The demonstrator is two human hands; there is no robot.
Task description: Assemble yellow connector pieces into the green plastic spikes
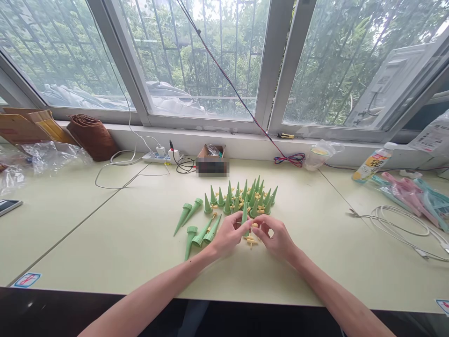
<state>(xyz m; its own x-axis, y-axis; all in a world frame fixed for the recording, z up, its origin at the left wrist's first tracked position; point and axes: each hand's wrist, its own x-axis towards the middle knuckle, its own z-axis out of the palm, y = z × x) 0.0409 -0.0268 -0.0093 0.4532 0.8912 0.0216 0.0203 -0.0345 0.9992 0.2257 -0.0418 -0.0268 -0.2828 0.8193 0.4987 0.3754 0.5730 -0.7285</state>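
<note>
My left hand point(229, 233) is closed round a green plant watering spike point(244, 216), which stands point up between thumb and fingers. My right hand point(275, 234) meets it from the right, its fingertips pinched at a small yellow plastic valve point(255, 225) beside the spike. Loose yellow valve pieces point(251, 242) lie on the table between my hands. Beyond my hands is a cluster of upright green spikes point(227, 205) with yellow pieces fitted to many of them. Several more spikes point(183, 218) lie flat to the left of my left hand, some with ribbed caps.
A small open box point(212, 164) and a power strip point(151, 156) sit at the back by the window. On the right are a bottle point(372, 164), pink and teal wrapped items point(407, 187) and a coiled white cable point(396, 222). A brown bundle point(91, 136) and clear plastic point(52, 157) are at the left.
</note>
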